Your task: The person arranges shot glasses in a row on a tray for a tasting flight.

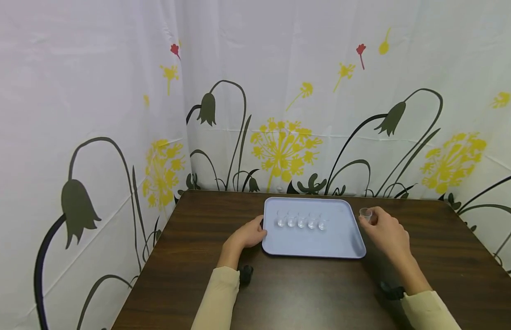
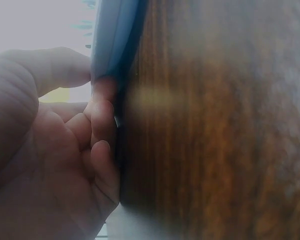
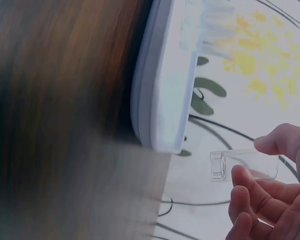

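Observation:
A pale blue rectangular tray lies on the dark wooden table. My left hand grips its left edge, thumb on top and fingers curled against the underside of the rim in the left wrist view. Several small clear shot glasses stand in a row across the tray's left and middle part. Just beyond the tray's right edge, my right hand holds another clear shot glass between thumb and fingers. In the right wrist view this glass has a thick base, which points away from the palm.
The wooden table extends on all sides of the tray. Behind it and along the left hangs a white curtain with printed flowers. Dark bands sit at both wrists, by the cream sleeves.

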Demonstrator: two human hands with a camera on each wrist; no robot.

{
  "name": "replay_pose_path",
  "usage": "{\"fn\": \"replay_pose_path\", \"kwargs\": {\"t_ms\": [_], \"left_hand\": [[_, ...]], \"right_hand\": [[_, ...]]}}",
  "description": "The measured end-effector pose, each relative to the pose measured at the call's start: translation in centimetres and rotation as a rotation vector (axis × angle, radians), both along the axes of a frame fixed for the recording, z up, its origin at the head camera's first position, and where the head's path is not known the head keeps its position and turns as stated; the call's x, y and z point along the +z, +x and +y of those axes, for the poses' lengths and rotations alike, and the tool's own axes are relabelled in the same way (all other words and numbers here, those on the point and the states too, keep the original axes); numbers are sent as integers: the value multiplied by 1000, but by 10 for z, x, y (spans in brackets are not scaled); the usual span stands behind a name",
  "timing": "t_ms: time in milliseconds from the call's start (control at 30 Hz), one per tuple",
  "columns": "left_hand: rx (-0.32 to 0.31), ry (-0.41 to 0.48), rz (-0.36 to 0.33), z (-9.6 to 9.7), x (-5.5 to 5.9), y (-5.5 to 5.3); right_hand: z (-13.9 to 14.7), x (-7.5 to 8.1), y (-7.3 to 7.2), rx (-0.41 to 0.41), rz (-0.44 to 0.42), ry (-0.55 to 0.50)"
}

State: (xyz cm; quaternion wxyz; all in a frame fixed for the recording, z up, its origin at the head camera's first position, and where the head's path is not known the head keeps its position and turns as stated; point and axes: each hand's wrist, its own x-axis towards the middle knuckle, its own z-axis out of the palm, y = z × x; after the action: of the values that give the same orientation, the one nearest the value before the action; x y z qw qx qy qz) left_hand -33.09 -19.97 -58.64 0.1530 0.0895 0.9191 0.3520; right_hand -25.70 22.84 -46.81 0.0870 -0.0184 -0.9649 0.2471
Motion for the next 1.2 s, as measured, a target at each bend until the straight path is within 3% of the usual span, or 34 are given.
{"fn": "replay_pose_path", "kwargs": {"t_ms": [700,1200], "left_hand": [[0,22,-18,-2,-3,-1],[-2,5,-49,-2,4,-4]], "right_hand": [[-34,-23,-15,127,-50,-35],[-42,-21,-23,150,-131,-69]]}}
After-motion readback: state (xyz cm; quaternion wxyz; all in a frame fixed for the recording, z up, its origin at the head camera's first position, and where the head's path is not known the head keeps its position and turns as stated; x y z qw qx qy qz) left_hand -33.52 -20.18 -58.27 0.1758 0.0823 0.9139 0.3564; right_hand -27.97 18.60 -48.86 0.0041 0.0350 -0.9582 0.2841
